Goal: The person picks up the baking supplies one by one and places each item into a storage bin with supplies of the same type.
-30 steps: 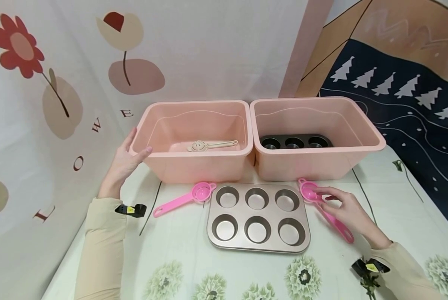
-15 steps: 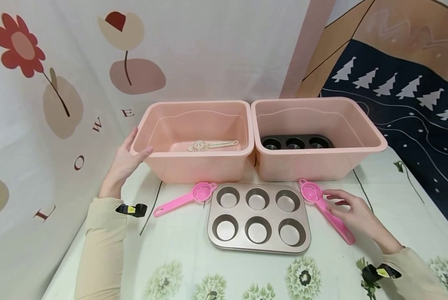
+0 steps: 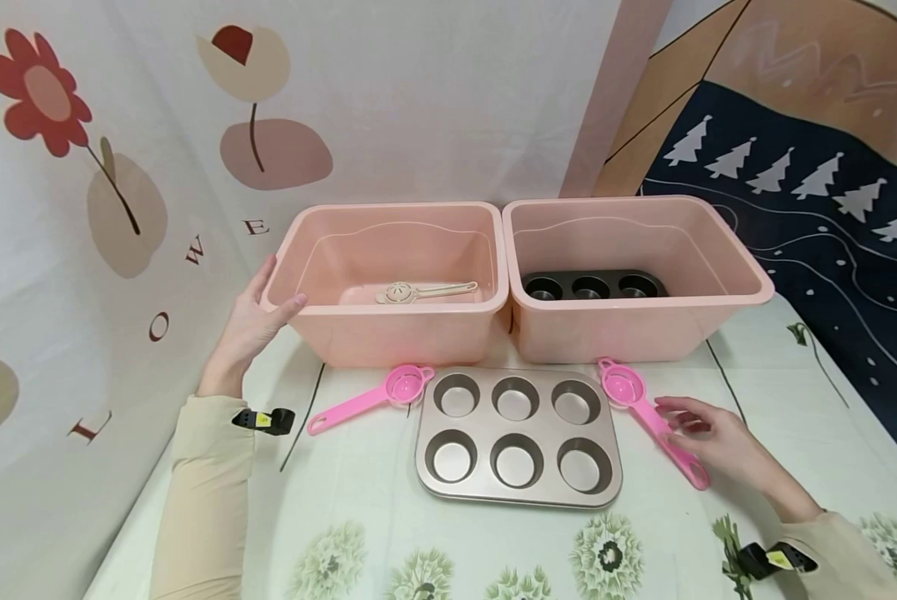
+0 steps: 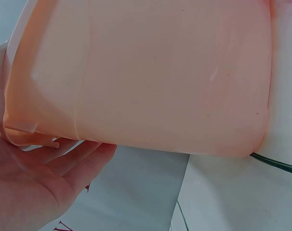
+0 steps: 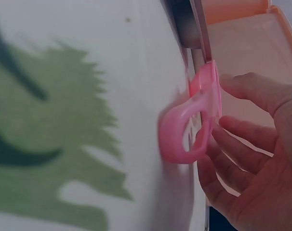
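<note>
My left hand [image 3: 249,329] holds the left front corner of the left pink bin [image 3: 396,337], thumb at the front rim and fingers along the side. In the left wrist view the fingers [image 4: 90,161] reach behind the bin's wall [image 4: 160,77]. My right hand [image 3: 719,437] hovers beside the handle of the right pink egg separator [image 3: 658,425], fingers loosely bent. In the right wrist view a gap shows between thumb and fingers, next to the separator's handle end [image 5: 172,137]. A second pink egg separator [image 3: 358,408] lies left of the six-cup muffin tin [image 3: 518,421].
Inside the left bin lies a beige egg separator [image 3: 426,291]. The right pink bin [image 3: 643,329] holds a black muffin tin [image 3: 591,285]. Both bins stand side by side behind the muffin tin, on a flower-printed tablecloth [image 3: 366,533], with patterned fabric behind.
My right hand has drawn back to the right and down, away from the right pink egg separator's cup and along its handle. My left hand has stayed at the bin.
</note>
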Tool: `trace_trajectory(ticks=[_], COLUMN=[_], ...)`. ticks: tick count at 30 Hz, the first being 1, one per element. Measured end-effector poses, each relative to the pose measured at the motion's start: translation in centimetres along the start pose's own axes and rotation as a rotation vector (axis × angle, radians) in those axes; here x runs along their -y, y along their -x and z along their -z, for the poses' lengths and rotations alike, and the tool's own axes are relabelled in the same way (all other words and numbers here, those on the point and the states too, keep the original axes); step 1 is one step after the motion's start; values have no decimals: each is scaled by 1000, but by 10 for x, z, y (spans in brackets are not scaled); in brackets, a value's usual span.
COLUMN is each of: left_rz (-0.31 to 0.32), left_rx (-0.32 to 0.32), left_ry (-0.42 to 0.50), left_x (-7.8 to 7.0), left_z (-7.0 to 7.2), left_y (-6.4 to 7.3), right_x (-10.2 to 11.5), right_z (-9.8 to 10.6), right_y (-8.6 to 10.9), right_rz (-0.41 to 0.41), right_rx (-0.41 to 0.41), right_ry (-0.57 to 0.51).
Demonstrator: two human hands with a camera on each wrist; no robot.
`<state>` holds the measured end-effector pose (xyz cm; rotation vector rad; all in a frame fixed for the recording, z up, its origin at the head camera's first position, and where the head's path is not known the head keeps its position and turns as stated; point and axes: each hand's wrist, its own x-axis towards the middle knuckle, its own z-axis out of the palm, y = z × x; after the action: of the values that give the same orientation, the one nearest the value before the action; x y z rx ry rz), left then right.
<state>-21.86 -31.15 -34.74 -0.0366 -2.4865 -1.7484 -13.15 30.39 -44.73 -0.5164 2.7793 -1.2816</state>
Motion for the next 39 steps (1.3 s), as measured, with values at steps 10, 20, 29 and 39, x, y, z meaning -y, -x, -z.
trace_trajectory(ticks=[10,20,29,39], left_rz=[0,14,3,9], left_rx=[-3,-2,-4,0], left_ry=[-2,-4,8,3], left_x=[1,0,0,2], left_z=[1,0,2,1], left_y=[1,0,0,-1], right_x=[-4,-4,4,12], right_z=[-4,2,12,14], right_y=[2,5,2,-4], right_rz=[21,-13,15,167], right_rx=[-39,-101,-134,-174], right_ry=[26,62,63,39])
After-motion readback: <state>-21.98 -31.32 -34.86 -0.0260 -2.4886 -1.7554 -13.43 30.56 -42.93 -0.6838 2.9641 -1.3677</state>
